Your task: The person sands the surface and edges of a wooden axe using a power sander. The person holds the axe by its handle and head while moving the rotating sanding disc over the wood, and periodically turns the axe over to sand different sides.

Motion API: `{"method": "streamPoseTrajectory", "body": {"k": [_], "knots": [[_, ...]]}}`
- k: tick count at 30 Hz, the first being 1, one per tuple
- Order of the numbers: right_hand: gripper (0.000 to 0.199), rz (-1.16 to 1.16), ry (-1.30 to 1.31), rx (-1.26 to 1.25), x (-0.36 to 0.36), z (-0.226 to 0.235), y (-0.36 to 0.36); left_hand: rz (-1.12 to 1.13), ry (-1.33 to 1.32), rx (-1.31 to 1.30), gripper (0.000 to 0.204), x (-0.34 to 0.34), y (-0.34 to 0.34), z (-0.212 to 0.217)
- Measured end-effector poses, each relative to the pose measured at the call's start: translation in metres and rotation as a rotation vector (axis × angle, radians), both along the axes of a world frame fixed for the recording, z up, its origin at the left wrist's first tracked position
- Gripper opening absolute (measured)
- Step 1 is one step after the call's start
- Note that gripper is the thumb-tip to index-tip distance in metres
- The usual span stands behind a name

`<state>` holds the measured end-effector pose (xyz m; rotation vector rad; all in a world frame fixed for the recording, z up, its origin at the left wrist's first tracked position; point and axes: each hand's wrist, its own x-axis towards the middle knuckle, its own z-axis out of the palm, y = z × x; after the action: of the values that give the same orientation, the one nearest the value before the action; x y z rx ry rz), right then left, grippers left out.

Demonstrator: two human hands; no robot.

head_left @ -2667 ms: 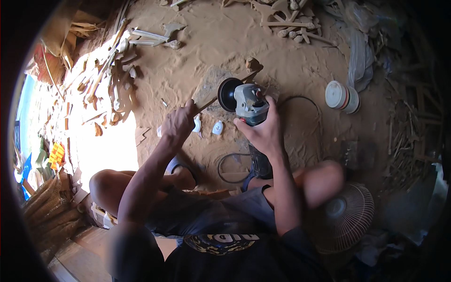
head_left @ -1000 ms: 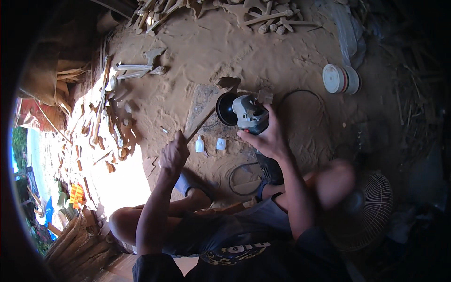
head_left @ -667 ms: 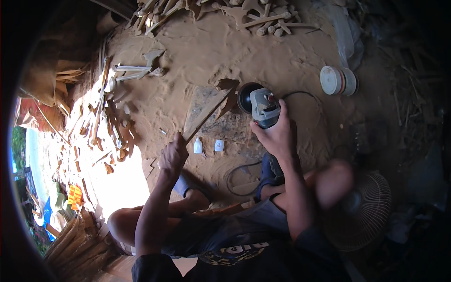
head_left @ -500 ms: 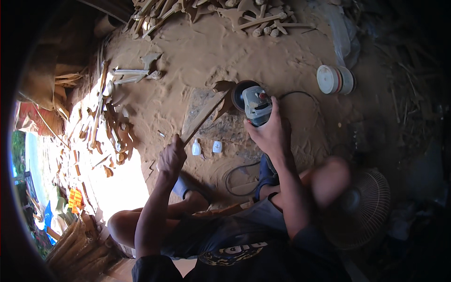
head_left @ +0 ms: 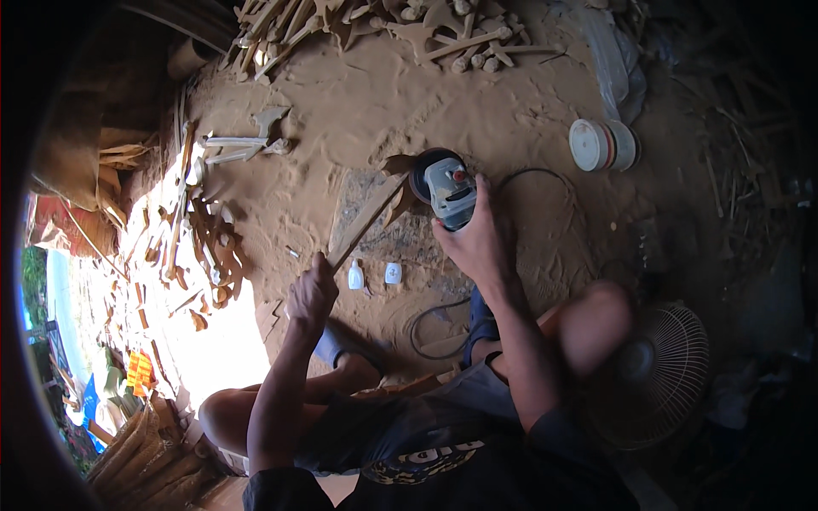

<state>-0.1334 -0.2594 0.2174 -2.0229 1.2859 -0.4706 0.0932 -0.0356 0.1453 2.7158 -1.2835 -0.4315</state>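
My left hand (head_left: 310, 296) is closed round the lower end of a carved wooden axe (head_left: 368, 220), which slants up and away to the right. Its broader head lies over a worn wooden board (head_left: 348, 202) on the dusty ground. In my right hand (head_left: 479, 244) is a grey angle grinder (head_left: 450, 194) with a dark disc (head_left: 423, 176). The disc's left edge is at the axe's head; whether they touch I cannot tell. Part of the grinder's body is hidden by my fingers.
Two small white containers (head_left: 355, 274) lie before the board. A cable (head_left: 419, 328) loops near my foot. Piled wooden pieces (head_left: 460, 43) lie at the back, more (head_left: 209, 247) at left. A white tub (head_left: 588, 145) and a fan (head_left: 660, 366) are at right.
The grinder and my right hand have shifted slightly left, toward the axe's head. My left hand keeps its hold on the axe. The whole view has moved a little.
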Motion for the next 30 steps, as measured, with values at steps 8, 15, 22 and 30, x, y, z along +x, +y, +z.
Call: {"method": "streamPoseTrajectory", "body": {"k": [8, 15, 22, 30], "knots": [[0.097, 0.016, 0.030, 0.083, 0.003, 0.007, -0.001, 0.003, 0.019, 0.000, 0.012, -0.001, 0.000, 0.002], [0.097, -0.007, -0.018, -0.008, 0.009, 0.001, -0.006, -0.005, -0.007, 0.057, 0.011, 0.001, 0.002, 0.000], [0.095, -0.126, -0.098, -0.022, 0.012, -0.003, -0.024, -0.019, -0.017, 0.050, 0.011, 0.004, 0.002, -0.007], [0.093, -0.100, -0.047, 0.057, 0.004, -0.012, -0.034, -0.038, -0.014, 0.048, 0.016, 0.006, 0.004, -0.018]]}}
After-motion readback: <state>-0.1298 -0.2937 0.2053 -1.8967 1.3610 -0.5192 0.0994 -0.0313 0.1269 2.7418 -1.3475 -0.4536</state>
